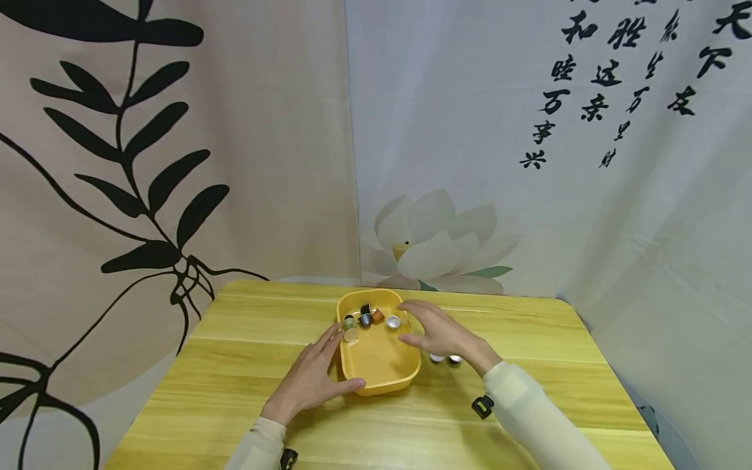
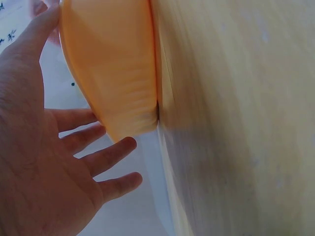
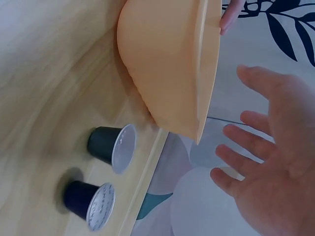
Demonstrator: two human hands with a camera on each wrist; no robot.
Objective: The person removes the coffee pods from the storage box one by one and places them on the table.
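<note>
A yellow plastic tray (image 1: 376, 385) stands on the table, with several coffee capsules at its far end: a silver-topped one (image 1: 393, 322), a copper one (image 1: 378, 316), a dark one (image 1: 365, 320) and a greenish one (image 1: 349, 322) among them. My left hand (image 1: 308, 382) rests against its left side, fingers spread along the rim and thumb at the near edge. Over the right rim hovers my right hand (image 1: 443, 336), fingers extended and nothing in its grasp. Beside the tray on the right, a black capsule (image 3: 104, 142) and a dark blue capsule (image 3: 78, 199) lie on the table.
The wooden table (image 1: 235, 365) ends just beyond the tray, close to a printed curtain (image 1: 282, 163) with leaves, a lotus and writing. Small black devices are strapped at both wrists, the right one (image 1: 483, 407) hanging below the sleeve.
</note>
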